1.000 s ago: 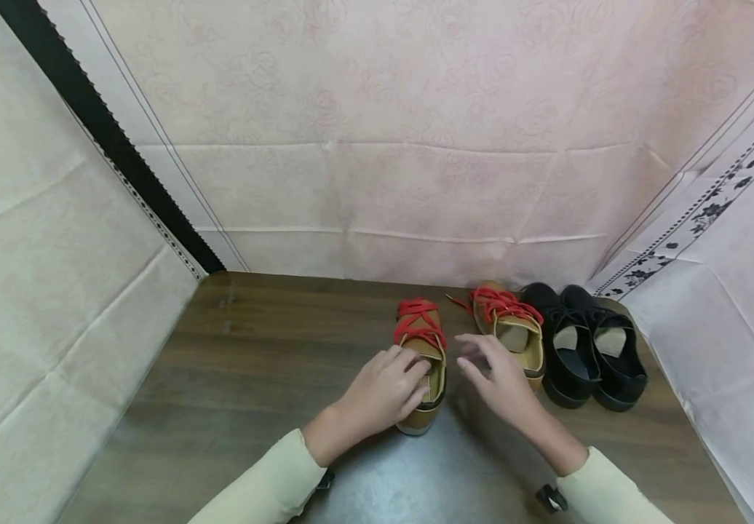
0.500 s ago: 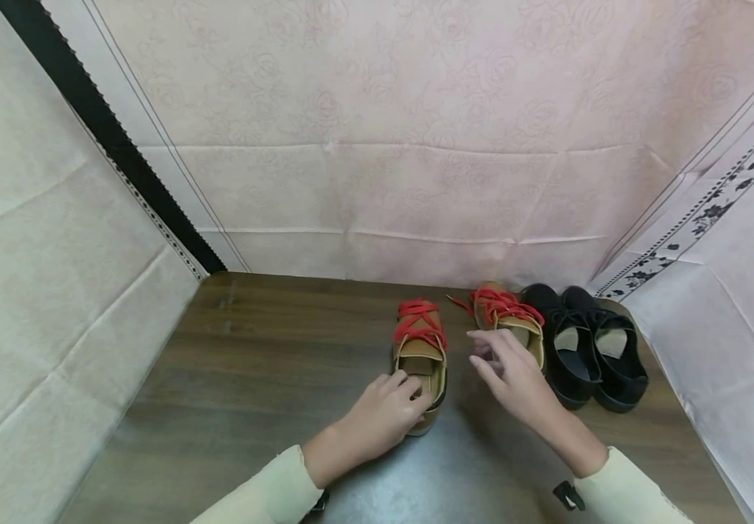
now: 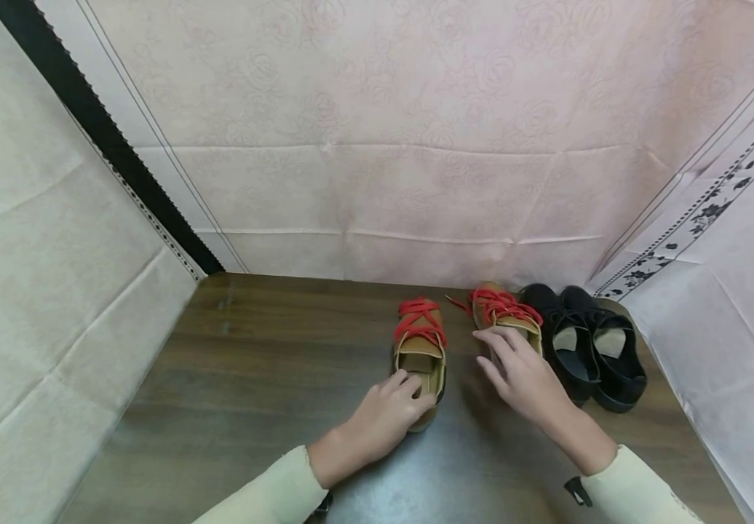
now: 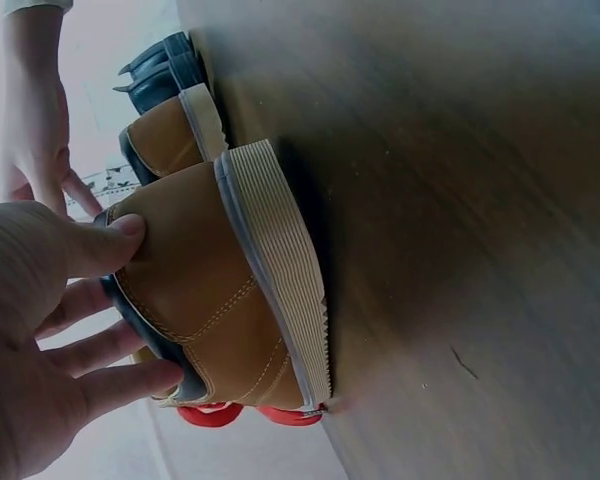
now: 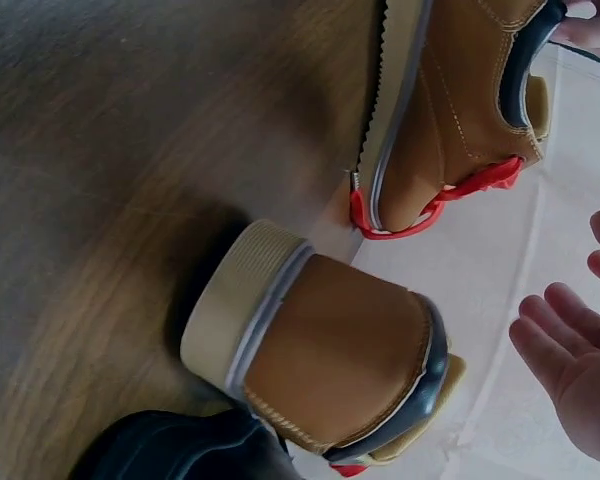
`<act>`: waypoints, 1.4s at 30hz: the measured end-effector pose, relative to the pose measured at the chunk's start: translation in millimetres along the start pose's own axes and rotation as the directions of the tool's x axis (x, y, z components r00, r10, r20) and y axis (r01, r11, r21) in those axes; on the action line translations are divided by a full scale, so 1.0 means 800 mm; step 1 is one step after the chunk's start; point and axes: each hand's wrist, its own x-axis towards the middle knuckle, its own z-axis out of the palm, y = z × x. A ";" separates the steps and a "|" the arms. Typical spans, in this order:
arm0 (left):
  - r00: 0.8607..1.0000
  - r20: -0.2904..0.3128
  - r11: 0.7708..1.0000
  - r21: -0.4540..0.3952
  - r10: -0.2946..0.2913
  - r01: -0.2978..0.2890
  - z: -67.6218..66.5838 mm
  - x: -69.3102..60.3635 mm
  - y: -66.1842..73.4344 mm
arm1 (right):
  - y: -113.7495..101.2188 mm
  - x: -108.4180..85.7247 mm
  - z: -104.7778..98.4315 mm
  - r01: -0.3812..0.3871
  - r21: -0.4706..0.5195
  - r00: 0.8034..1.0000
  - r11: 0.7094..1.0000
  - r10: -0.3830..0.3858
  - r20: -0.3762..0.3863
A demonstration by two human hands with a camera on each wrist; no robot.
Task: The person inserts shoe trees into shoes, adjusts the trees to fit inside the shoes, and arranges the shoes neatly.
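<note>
A brown lace-up shoe with red laces stands on the wooden surface, toe toward the back wall. My left hand holds it at the heel collar. In the left wrist view the thumb lies on the outside of the shoe, the fingers along its rim. To its right is the matching brown shoe, set at an angle with one lace end trailing left. Above that shoe's opening hovers my right hand, fingers loosely bent and holding nothing. The right wrist view shows this hand apart from the shoe.
Two black shoes stand side by side, close against the right brown shoe. A cloth-covered wall rises behind the wooden surface, and further cloth bounds the right side.
My left hand has slid back along the shoe opening to the heel, uncovering the inside. My right hand has shifted right, over the second brown shoe. The shoes stay nearly in place.
</note>
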 end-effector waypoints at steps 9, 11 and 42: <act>1.000 -0.014 1.000 0.011 0.006 -0.006 0.010 0.010 -0.005 | 0.012 -0.013 0.004 -0.023 -0.024 1.000 0.999 0.022 -0.022; 1.000 -0.009 1.000 0.004 0.006 -0.006 0.011 0.013 -0.005 | 0.015 -0.016 0.005 -0.031 -0.035 0.999 0.999 0.031 -0.026; 1.000 0.021 1.000 -0.014 0.009 -0.008 0.042 0.058 -0.009 | 0.032 -0.026 0.001 -0.071 -0.116 0.997 0.991 0.066 -0.046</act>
